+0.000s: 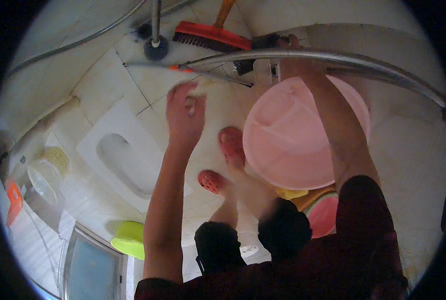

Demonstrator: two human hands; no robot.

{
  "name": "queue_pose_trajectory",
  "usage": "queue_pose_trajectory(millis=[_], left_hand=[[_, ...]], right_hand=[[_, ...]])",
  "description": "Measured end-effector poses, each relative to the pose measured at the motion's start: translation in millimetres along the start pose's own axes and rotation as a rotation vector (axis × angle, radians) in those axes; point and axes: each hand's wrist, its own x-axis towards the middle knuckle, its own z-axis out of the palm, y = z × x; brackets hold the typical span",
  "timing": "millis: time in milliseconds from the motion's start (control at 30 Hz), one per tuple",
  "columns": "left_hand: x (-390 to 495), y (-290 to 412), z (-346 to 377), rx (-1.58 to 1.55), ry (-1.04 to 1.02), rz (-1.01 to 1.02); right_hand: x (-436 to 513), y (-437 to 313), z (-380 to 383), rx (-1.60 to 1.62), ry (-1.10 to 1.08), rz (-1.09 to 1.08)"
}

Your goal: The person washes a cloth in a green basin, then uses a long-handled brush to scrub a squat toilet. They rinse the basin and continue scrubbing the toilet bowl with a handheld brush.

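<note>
My left hand (186,112) is raised over the tiled floor, its fingers loosely curled and apart. I see nothing held in it. My right arm reaches across a large pink plastic basin (286,157). Beyond the basin's far rim is my right hand (293,62), partly hidden by a metal hose or rail (343,56) and blurred. A dark object (266,42) lies beside its fingers; whether they grip anything is unclear. Left of it sits a red floor scrub brush (211,35) with dark bristles. A thin squeegee-like bar (211,73) lies below the brush.
A white squat toilet (125,157) is set in the floor at left. A toilet brush (156,47) stands at the back. Yellow-green basin (129,240), wire-like basket (44,180) and pink basin (323,217) stand around. Red clogs (231,144) are on my feet.
</note>
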Motion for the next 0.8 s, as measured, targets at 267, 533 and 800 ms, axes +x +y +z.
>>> queue_pose_trajectory(millis=[267,533,800], left_hand=[[-135,-127,-65,0.077,0.021,-0.508],[-155,-61,-102,-0.581,0.312,-0.760],[-188,17,-141,-1.063,0.508,-0.719]], right_hand=[[31,22,44,-0.056,0.052,0.263],[-28,0,-49,-0.061,0.136,0.092],[-115,-109,-165,0.111,-0.527,0.123]])
